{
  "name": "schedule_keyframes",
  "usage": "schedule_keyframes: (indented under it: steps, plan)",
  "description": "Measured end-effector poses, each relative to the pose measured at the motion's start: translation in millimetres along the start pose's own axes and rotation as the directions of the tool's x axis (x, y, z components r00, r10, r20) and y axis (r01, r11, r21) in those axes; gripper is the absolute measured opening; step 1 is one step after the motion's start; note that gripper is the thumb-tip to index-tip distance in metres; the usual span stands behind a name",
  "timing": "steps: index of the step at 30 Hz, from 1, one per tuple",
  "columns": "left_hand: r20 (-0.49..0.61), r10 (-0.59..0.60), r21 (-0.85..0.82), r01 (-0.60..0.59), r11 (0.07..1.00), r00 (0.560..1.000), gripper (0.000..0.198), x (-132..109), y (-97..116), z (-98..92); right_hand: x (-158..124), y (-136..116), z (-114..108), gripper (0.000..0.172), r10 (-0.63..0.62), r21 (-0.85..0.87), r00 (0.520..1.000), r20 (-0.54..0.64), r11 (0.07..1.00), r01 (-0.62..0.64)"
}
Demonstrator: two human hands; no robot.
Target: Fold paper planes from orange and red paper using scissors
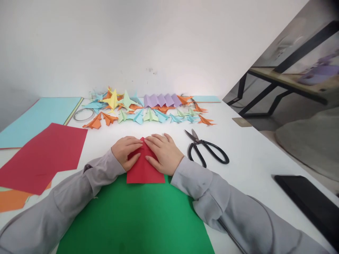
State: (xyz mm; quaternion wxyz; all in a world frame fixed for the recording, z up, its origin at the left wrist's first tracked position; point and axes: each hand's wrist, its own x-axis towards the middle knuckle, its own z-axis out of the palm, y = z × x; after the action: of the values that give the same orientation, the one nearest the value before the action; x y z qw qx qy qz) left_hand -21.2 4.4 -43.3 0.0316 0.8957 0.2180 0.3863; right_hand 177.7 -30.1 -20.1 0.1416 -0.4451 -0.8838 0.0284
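A small red paper (pixel 144 173), folded to a point at its far end, lies over the far edge of a green sheet (pixel 140 215). My left hand (pixel 126 152) rests on its left side, fingers slightly apart and thumb tip on the paper. On the right side my right hand (pixel 164 152) presses down with its fingers spread, its thumb near the middle crease. Both hands lie over the upper part of the red paper and hide its slanted edges.
Black-handled scissors (pixel 196 141) lie open to the right. Red sheets (pixel 53 151) and a blue sheet (pixel 53 109) are at the left. Folded paper shapes (pixel 150 114) line the wall beside a coil (pixel 84 114). A black flat object (pixel 309 197) sits at the right edge.
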Motion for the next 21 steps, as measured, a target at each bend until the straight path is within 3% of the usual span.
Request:
schedule_keyframes:
  steps: [5,14,21]
  plan:
    - [-0.003,0.072,-0.090,-0.072,0.993,0.997,0.026,-6.8,-8.1,0.1,-0.6,0.1,0.4,0.056,0.009,-0.033,0.999,0.044,0.999,-0.007]
    - [0.110,0.068,-0.120,-0.054,0.991,0.992,0.029,-5.8,-2.9,-8.3,-0.5,-0.4,0.3,0.057,0.024,-0.049,0.997,0.079,0.999,-0.020]
    - [0.107,0.064,-0.143,-0.048,0.989,0.992,0.025,-6.4,-4.2,-8.4,-1.3,0.2,0.3,0.057,0.025,-0.061,0.996,0.085,0.998,-0.020]
